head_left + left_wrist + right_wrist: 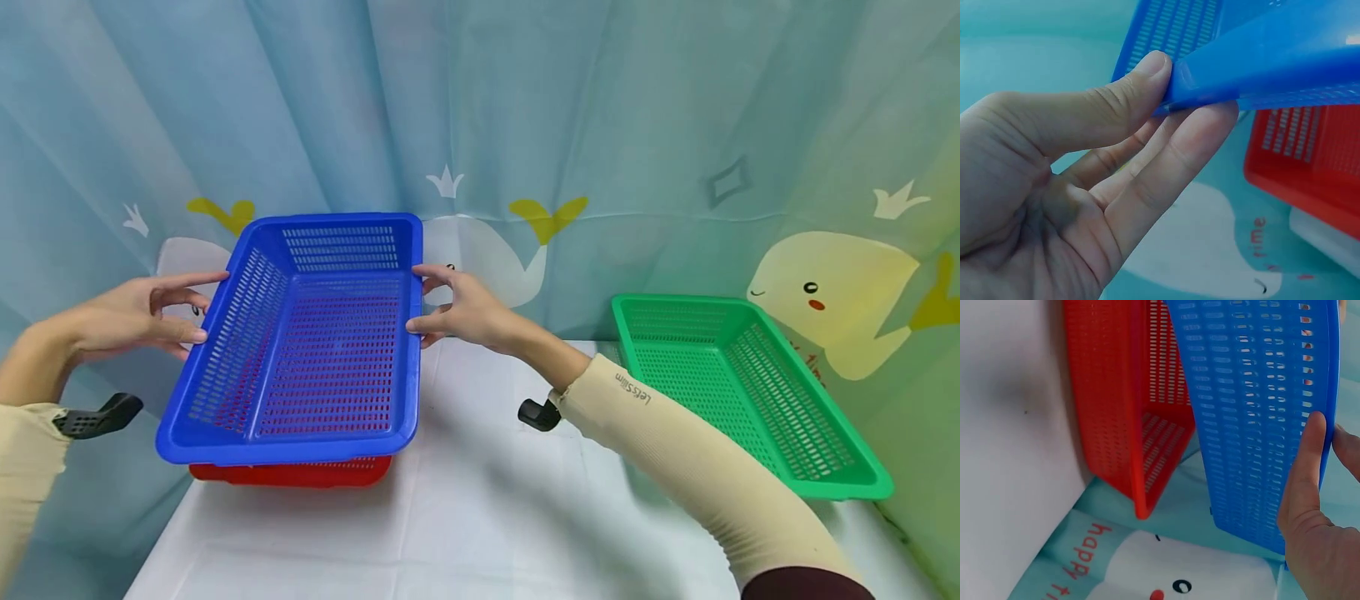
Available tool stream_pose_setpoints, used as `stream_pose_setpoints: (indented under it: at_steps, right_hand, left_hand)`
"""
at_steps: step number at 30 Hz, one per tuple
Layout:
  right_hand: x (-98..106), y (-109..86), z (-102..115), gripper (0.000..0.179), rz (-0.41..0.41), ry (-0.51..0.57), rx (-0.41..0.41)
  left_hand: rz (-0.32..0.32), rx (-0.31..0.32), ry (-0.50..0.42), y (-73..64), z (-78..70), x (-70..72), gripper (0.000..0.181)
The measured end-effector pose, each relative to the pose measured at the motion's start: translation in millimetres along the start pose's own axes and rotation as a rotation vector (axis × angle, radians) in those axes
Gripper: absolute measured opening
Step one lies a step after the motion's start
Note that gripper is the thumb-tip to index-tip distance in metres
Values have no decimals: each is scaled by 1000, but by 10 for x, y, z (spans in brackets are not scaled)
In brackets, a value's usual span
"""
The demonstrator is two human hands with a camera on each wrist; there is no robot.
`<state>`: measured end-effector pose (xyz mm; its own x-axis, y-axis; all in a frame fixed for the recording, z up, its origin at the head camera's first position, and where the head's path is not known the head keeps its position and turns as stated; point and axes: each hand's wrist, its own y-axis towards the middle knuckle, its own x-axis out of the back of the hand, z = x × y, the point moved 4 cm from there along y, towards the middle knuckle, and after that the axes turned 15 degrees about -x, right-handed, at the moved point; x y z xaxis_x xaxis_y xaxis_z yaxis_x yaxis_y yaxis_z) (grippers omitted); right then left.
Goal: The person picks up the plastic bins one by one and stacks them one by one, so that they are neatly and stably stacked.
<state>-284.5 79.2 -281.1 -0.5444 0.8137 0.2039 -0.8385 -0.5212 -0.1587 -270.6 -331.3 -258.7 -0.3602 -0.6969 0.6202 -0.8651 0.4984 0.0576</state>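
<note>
**CAUTION: Fingertip Grip on a Tilted Basket**

1. Grip. I have a blue rectangular slotted plastic basket (285, 452) raised and tilted above a second basket. The left hand (135, 321) pinches its left rim, thumb on top, fingers beneath. The right hand (476, 310) pinches the opposite rim, fingers against the slotted outer wall. Both grips are narrow.

2. Hazards. I rate slippage first: smooth plastic on small contact areas may rotate between the hands. Unequal hand heights would increase the tilt and could drop one end. I rate snagging second: a red rectangular slotted plastic basket (292, 475) stands open side up directly below, and a low edge of the blue one could catch its rim. One corner of the red basket appears to project past the table edge, so a shove could tip it. The left wrist view shows a gap between the two; I cannot confirm clearance along their full length.

3. Surroundings. The white-covered table (465, 550) supports the red basket. The right arm's cream sleeve (675, 450) crosses in front of a green rectangular slotted plastic basket (693, 379); a wide elbow swing could knock it. Behind everything hangs a pale blue whale-print curtain (510, 100), which limits movement away from me.
</note>
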Motion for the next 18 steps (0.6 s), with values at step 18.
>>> stream_pose_setpoints:
  at_steps: [18]
  right_hand:
    - [21,3,-14,84,-10,-13,-1]
  left_hand:
    - [-18,42,41,3,-42,-56,90]
